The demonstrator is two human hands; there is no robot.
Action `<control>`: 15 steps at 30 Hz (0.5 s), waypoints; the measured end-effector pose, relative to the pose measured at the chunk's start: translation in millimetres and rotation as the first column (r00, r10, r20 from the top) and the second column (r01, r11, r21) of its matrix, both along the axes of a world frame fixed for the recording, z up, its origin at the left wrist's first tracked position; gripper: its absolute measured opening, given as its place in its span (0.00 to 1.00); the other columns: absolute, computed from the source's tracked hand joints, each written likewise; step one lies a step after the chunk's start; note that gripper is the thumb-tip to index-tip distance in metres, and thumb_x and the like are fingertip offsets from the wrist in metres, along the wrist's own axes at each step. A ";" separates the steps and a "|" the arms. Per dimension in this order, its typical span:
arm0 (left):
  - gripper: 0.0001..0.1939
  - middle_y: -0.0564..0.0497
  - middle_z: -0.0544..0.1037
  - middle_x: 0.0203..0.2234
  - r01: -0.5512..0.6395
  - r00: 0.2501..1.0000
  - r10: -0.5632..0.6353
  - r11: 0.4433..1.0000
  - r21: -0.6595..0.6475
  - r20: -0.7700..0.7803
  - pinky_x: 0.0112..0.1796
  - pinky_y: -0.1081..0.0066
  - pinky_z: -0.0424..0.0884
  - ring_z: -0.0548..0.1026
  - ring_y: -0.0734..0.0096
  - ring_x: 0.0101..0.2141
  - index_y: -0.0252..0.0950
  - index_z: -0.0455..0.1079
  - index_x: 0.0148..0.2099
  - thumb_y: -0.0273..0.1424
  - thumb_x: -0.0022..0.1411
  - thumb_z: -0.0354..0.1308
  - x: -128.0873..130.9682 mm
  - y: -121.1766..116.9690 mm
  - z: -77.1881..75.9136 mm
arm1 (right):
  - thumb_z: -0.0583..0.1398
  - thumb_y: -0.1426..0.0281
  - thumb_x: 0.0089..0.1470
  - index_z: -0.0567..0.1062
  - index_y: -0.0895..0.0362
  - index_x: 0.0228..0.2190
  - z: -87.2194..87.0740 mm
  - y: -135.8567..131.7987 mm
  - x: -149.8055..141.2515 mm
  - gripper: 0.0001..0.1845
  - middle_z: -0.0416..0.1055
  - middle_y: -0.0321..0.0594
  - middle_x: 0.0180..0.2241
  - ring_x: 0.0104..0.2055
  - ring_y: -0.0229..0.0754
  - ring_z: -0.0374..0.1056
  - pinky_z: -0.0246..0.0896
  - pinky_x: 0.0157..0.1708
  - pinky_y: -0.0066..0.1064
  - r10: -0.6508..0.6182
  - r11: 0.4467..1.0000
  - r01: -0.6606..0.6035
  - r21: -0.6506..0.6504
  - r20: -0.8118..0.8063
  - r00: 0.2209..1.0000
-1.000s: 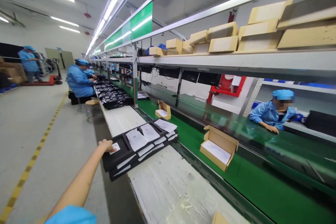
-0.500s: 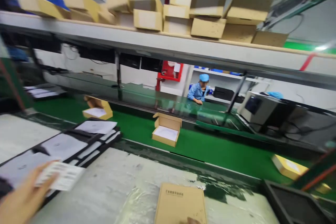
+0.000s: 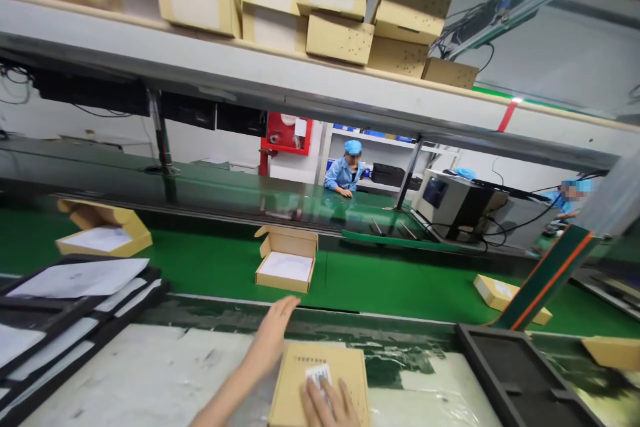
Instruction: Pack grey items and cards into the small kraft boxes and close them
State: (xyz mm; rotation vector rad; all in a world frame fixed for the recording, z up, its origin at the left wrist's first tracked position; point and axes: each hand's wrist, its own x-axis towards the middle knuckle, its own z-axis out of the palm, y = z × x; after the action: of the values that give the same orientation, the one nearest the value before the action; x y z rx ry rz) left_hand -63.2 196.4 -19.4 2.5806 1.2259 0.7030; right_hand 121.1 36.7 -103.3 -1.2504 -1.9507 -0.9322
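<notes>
We note right hand [image 3: 331, 405] spread over white label [image 3: 316, 371] on closed cardboard box [image 3: 352, 368]; left hand [image 3: 273, 332] empty, fingers straight, beside far left corner. Black tray [image 3: 523, 373] lies right.

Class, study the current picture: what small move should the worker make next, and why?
Probably smooth down the white label with the right hand, whose fingers lie across its lower part on the closed cardboard box; whether it sticks firmly cannot be seen. The left hand looks empty.
</notes>
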 end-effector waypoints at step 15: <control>0.07 0.45 0.77 0.35 0.223 0.939 -0.199 0.973 0.057 -0.280 0.43 0.56 0.63 0.74 0.56 0.39 0.38 0.69 0.34 0.35 0.59 0.62 25.6 55.8 35.2 | 0.43 0.72 0.61 0.62 0.51 0.63 89.6 191.1 191.6 0.30 0.53 0.43 0.66 0.67 0.55 0.47 0.43 0.62 0.52 -0.446 0.664 0.382 -0.643 0.069 0.892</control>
State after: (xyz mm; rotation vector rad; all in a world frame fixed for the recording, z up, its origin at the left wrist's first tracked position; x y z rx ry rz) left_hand -37.5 252.2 15.8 2.9013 0.9799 0.3747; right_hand 312.7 227.8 -13.7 -2.1692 -2.0119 -0.3573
